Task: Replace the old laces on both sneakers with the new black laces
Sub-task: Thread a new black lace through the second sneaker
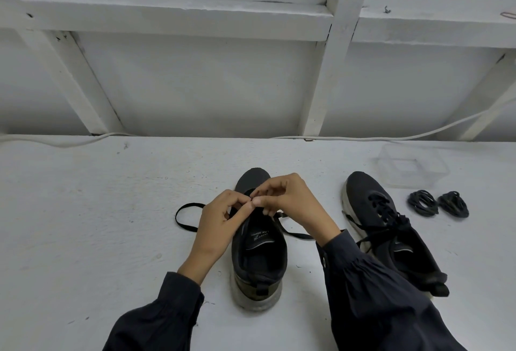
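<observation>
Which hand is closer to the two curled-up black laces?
Right. The right hand is over the middle sneaker, left of the coiled laces; the left hand is even farther left.

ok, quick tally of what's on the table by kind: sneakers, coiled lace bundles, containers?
Sneakers: 2
Coiled lace bundles: 2
Clear containers: 1
Total: 5
</observation>
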{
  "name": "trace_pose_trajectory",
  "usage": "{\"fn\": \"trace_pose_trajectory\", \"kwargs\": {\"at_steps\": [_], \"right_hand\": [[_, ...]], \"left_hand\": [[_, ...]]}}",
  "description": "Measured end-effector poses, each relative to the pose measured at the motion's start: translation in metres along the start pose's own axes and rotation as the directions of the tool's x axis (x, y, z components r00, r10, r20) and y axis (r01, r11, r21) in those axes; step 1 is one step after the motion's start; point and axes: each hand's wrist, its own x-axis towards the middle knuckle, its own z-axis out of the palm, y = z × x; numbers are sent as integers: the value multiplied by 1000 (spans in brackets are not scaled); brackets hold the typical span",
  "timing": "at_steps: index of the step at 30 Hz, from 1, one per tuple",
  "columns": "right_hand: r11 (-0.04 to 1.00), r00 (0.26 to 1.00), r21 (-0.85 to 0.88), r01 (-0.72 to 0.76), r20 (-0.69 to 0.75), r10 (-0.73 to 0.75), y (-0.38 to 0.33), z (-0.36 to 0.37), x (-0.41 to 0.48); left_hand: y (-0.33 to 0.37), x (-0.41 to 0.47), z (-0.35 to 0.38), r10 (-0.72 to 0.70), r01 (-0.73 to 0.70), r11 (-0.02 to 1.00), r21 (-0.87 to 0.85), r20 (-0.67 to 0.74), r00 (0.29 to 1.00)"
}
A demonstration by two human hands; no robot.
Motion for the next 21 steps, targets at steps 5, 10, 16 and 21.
{"fn": "trace_pose_trajectory", "kwargs": {"at_steps": [5, 10, 16, 21], "right_hand": [[999, 1000, -49, 19, -9, -20, -3, 3, 1], [999, 999, 27, 39, -2, -39, -5, 2, 2], [992, 1000, 124, 23, -16, -21, -2, 2, -6], [983, 992, -152, 102, -52, -111, -12, -5, -3]], "left_hand": [[4, 0, 0, -41, 41, 999, -5, 29, 999], [9, 2, -3, -33, 33, 999, 11, 27, 999], [10, 3, -3, -9, 8, 1000, 26, 38, 999], [22, 10, -3, -6, 25, 985, -170, 111, 994]]}}
